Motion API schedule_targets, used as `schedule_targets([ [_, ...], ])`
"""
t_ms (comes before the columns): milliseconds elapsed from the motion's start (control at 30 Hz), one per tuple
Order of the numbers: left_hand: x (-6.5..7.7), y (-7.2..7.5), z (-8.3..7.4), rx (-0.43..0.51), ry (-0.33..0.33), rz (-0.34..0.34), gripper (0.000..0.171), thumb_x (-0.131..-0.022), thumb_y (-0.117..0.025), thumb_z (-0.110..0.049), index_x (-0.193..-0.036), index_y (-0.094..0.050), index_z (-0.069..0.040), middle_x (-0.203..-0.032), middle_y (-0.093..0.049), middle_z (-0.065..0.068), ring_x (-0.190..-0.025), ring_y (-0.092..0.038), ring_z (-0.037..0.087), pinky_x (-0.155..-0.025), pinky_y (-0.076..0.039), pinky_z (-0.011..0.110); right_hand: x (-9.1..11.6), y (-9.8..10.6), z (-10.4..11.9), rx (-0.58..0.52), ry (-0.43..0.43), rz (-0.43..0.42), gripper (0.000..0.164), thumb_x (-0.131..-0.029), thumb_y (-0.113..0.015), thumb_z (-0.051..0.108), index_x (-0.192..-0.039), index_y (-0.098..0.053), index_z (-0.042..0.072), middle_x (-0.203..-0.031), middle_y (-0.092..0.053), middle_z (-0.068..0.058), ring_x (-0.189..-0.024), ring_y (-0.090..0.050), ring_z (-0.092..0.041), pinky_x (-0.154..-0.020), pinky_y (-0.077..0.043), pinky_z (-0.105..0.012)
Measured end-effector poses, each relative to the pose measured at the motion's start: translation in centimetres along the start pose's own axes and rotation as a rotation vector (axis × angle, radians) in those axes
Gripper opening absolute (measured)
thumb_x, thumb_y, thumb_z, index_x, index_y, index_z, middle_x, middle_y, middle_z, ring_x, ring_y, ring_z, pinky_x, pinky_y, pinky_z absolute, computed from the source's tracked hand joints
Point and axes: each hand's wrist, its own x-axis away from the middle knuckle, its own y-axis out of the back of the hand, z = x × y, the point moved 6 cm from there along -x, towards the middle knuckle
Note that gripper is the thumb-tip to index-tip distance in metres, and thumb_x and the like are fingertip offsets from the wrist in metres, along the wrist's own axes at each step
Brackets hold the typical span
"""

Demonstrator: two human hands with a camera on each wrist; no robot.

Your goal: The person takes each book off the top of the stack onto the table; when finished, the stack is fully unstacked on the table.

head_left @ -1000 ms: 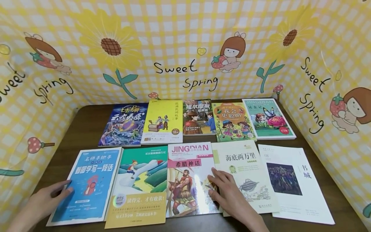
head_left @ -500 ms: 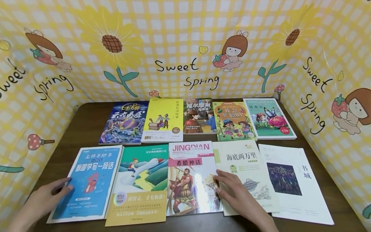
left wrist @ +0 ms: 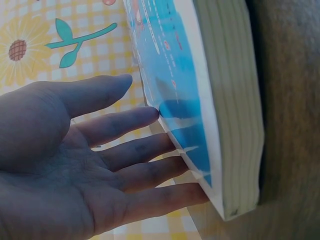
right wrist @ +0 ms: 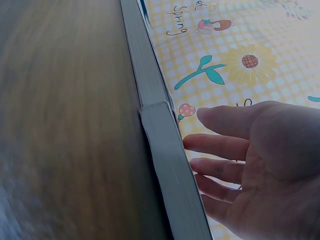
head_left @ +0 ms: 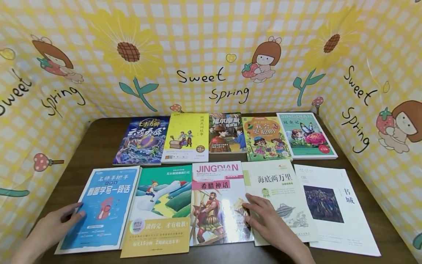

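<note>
In the head view my left hand [head_left: 52,229] lies at the left edge of a blue paperback book [head_left: 100,209], the front row's leftmost. The left wrist view shows its fingers extended, tips at the edge of that blue book [left wrist: 182,95], thumb raised. My right hand [head_left: 267,220] rests over the seam between a pink-and-white book [head_left: 215,205] with a warrior on its cover and a cream book [head_left: 273,183] with a ship drawing. Its fingers are loosely extended in the right wrist view, close to a book's page edge [right wrist: 172,165]. Neither hand grips anything.
A green-and-yellow book [head_left: 161,209] lies between the blue and pink ones. A white book [head_left: 352,220] ends the front row at right. Behind runs a back row of several books, including a yellow one [head_left: 184,135]. Checked cloth [head_left: 197,36] surrounds the dark table [head_left: 99,135].
My right hand has shifted slightly right and toward me, uncovering a little more of the pink-and-white book. My left hand has stayed by the blue book. The books lie as before.
</note>
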Motion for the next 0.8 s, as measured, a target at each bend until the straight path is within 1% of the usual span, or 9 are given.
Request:
schedule_targets([
  [267,0.2,0.0,0.2,0.0,0.0,0.005,0.087,-0.094,-0.044,-0.063,-0.134,-0.04,0.014,-0.123,-0.044,0.044,-0.106,-0.048,0.057,-0.078,-0.046,0.061,-0.1,-0.1,0.2,0.003,0.006,0.001,0.037,-0.093,-0.065,0.03,-0.125,-0.065,0.012,-0.146,-0.045,-0.005,-0.135,-0.038,-0.03,-0.105,-0.036,-0.053],
  [533,0.9,0.2,0.1,-0.003,0.017,0.016,0.088,-0.094,-0.042,-0.063,-0.135,-0.038,0.014,-0.124,-0.041,0.045,-0.107,-0.046,0.058,-0.079,-0.046,0.062,0.1,-0.2,0.5,-0.007,-0.008,0.003,0.037,-0.094,-0.063,0.033,-0.125,-0.065,0.013,-0.146,-0.045,-0.003,-0.135,-0.037,-0.028,-0.104,-0.037,-0.053],
  [667,1.2,0.3,0.2,-0.01,0.01,0.009,0.086,-0.095,-0.043,-0.062,-0.135,-0.038,0.014,-0.124,-0.041,0.045,-0.107,-0.046,0.059,-0.079,-0.046,0.062,0.0,-0.2,0.6,-0.009,-0.002,0.008,0.037,-0.093,-0.065,0.03,-0.125,-0.065,0.011,-0.147,-0.045,-0.004,-0.135,-0.037,-0.028,-0.105,-0.037,-0.052],
  [800,1.0,0.4,0.5,-0.005,-0.019,0.027,0.088,-0.095,-0.04,-0.063,-0.135,-0.038,0.015,-0.124,-0.041,0.046,-0.107,-0.046,0.06,-0.078,-0.046,0.062,-0.5,0.0,0.7,0.001,0.036,0.045,0.038,-0.094,-0.064,0.029,-0.127,-0.063,0.011,-0.146,-0.045,-0.008,-0.135,-0.037,-0.031,-0.104,-0.037,-0.053],
])
